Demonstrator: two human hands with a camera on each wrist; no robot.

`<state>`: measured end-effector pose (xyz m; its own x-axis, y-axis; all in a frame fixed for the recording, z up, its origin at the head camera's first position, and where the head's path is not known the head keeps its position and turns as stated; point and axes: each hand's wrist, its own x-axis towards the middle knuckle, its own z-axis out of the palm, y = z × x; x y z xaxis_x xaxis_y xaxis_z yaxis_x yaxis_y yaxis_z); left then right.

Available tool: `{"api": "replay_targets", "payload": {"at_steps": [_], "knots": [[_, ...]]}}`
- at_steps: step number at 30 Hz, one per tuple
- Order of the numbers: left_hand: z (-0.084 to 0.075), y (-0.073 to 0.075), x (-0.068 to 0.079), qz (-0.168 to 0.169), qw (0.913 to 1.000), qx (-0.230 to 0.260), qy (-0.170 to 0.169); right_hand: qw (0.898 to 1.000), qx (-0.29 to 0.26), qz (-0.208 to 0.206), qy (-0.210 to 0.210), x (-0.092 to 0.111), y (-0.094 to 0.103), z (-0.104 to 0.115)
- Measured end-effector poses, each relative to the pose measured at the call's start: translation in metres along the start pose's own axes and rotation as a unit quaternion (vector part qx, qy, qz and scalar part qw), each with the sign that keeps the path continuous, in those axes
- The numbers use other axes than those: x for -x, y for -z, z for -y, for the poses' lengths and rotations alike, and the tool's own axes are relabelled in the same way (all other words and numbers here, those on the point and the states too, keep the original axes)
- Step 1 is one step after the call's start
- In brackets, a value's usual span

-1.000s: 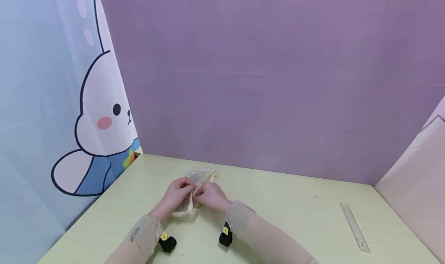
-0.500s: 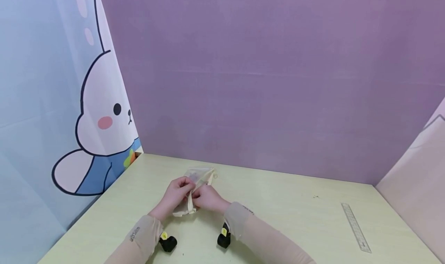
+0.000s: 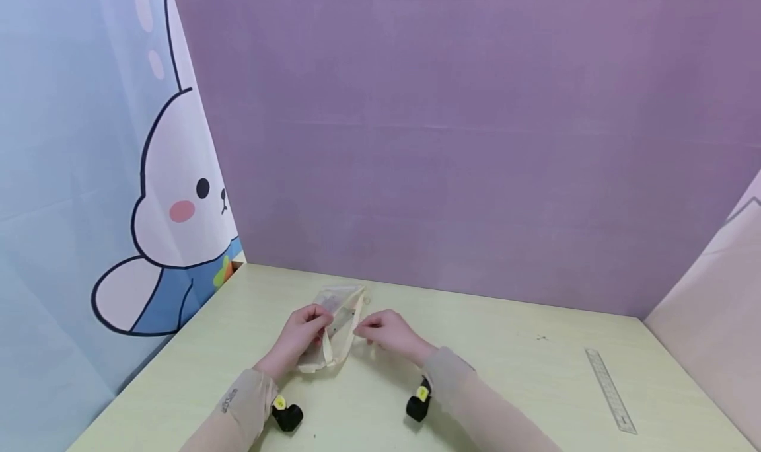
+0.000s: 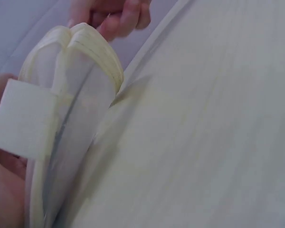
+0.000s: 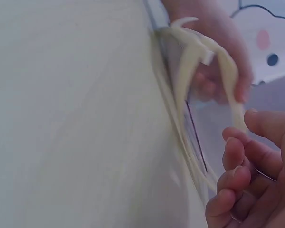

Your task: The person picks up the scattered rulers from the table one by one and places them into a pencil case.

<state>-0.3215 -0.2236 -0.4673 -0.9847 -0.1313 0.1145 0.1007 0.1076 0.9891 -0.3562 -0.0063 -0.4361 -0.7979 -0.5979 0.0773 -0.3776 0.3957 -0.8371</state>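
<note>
A translucent pouch with cream edging [image 3: 347,346] lies at the left-middle of the table, its mouth spread apart. My left hand [image 3: 305,331] pinches the left side of its rim. A small red spot [image 3: 318,339] shows by the left fingertips. My right hand [image 3: 392,333] is at the pouch's right rim, fingertips right by the edging in the head view. In the right wrist view the right hand's fingers [image 5: 235,178] are curled, the thumb close to the index finger; whether they pinch anything small I cannot tell. A white square piece [image 4: 26,118] overlaps the pouch in the left wrist view.
A clear ruler [image 3: 610,391] lies at the table's right. Left of it is a small dark mark [image 3: 542,338]. Purple cloth [image 3: 446,141] hangs behind the table, with a rabbit-print cloth [image 3: 172,194] on the left. Black wrist cameras [image 3: 287,416] hang beneath both sleeves.
My right hand has drawn back to the right, out of the pouch's mouth to beside its rim. The mouth now shows wider. My left hand has stayed on the rim.
</note>
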Motion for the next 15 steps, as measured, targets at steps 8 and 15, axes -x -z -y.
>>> {"api": "replay_targets", "payload": {"at_steps": [8, 15], "knots": [[0.006, -0.001, 0.001, 0.002, 0.9999, 0.009, 0.007, 0.997, -0.053, -0.047, -0.032, 0.047, 0.072, -0.035], [0.008, -0.001, -0.003, 0.009, 0.9999, -0.003, 0.010, 0.991, -0.068, -0.102, -0.058, 0.100, 0.131, -0.060]]}}
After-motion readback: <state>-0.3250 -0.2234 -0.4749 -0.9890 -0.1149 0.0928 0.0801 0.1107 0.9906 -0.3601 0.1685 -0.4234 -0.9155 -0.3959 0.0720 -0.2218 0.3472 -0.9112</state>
